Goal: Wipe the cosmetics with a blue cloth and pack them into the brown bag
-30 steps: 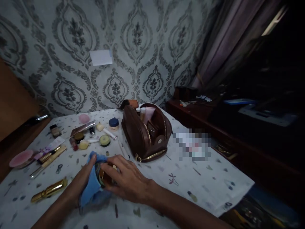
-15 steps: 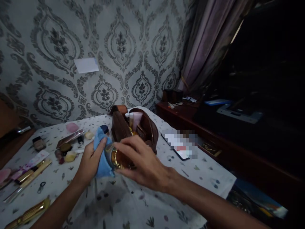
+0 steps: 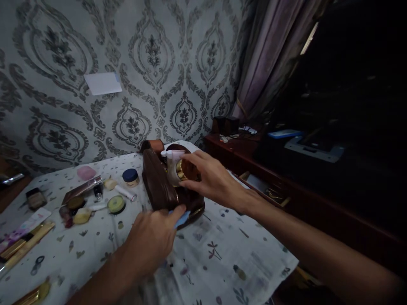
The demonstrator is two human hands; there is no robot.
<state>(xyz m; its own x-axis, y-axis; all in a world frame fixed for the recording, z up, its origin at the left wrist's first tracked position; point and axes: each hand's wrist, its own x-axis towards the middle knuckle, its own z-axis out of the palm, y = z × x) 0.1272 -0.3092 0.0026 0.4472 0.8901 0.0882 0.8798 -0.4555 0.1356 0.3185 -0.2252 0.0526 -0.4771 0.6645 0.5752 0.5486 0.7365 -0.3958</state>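
Gold-collared bottle (image 3: 180, 170) held tilted at mouth of opened brown bag (image 3: 159, 184); blue cloth (image 3: 182, 219) bunched by bag's front, mostly hidden.

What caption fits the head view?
Right hand holds gold-collared bottle at open brown cosmetic bag; left hand grips blue cloth.

- bag (image 3: 156, 184) on the table (image 3: 229, 254) — wall (image 3: 133, 84) behind
- tube (image 3: 177, 153) in the bag
- jar (image 3: 130, 178) left of the bag
- bottle (image 3: 187, 170) in right hand (image 3: 219, 182) — at bag's opening

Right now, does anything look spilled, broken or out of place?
Nothing looks spilled or broken. One oddity: the drawer, right of the bag, seems partly open, its contents showing. The container is tilted, but the right hand holds it.
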